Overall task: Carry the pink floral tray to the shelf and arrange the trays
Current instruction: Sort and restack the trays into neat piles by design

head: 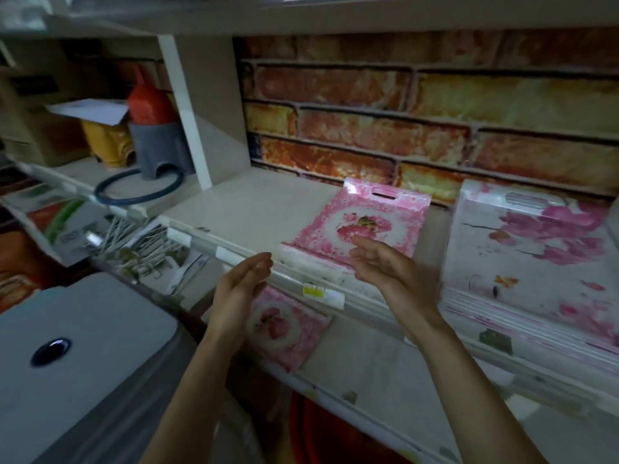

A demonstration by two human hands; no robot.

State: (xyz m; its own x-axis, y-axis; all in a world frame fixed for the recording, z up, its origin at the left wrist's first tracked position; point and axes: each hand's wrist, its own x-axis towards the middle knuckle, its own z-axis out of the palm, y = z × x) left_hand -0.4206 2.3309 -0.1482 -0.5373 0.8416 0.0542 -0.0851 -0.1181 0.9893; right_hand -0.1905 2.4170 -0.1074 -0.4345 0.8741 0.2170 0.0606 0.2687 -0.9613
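Observation:
A stack of pink floral trays (pixel 365 219) lies on the pale shelf (pixel 254 209), its handle slot toward the brick-pattern back wall. My right hand (pixel 388 266) hovers open just in front of the stack's near edge, palm facing left, holding nothing. My left hand (pixel 244 279) is open too, in front of the shelf's front rail, palm facing right, empty. Another pink floral tray (pixel 291 333) rests on the lower shelf, partly hidden behind my left hand.
A taller stack of white trays with purple-pink flowers (pixel 536 249) stands right of the pink stack. A white upright divider (pixel 187 112) bounds the shelf at left; beyond it are a grey holder with a red item (pixel 157 142) and a blue ring (pixel 140 189). A grey lid (pixel 77 349) sits lower left.

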